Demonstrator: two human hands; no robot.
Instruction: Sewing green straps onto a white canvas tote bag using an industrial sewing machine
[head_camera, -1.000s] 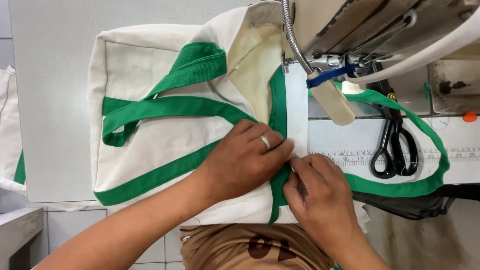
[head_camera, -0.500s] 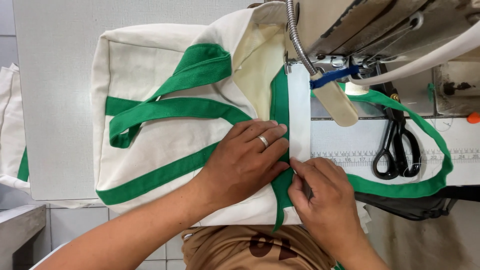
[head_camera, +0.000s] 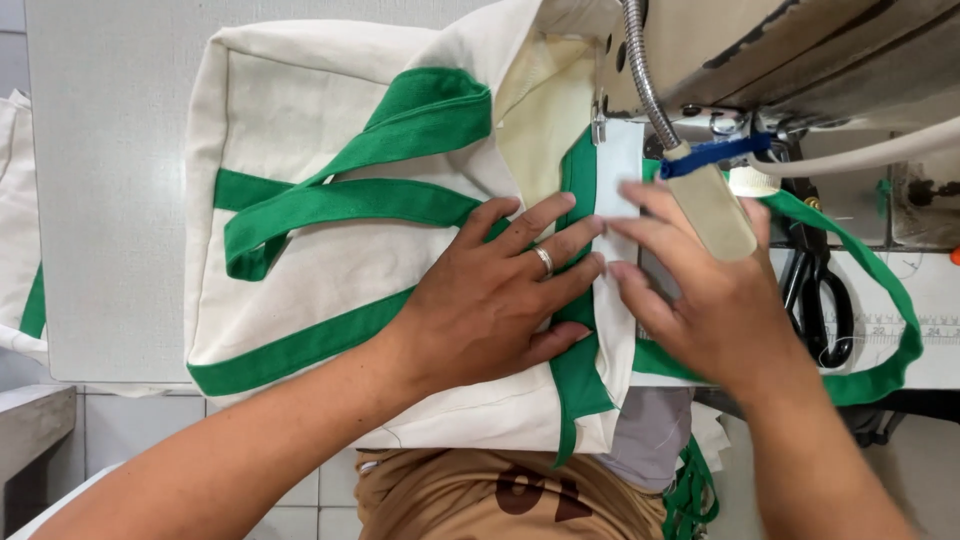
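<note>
- While I watch from afar, the cream tote bag (head_camera: 300, 270) lies flat beside the sewing machine (head_camera: 800, 60), its green trim (head_camera: 578, 300) running toward the machine's needle.
- Left hand (head_camera: 490, 300), fingers spread, presses the trim.
- Right hand (head_camera: 700, 300), fingers extended, flattens the seam; feeding needs steady, aligned pressure, I judge.

Cream bag (head_camera: 300, 110) with bright green straps (head_camera: 340, 205) and a green edge band (head_camera: 578, 370) — plain, no print. Pale grey tabletop (head_camera: 110, 180). Silver ring (head_camera: 543, 261) on the left hand (head_camera: 490, 300). Black scissors (head_camera: 822, 300), blue clip (head_camera: 715, 155) — tan shirt (head_camera: 450, 500) below.
</note>
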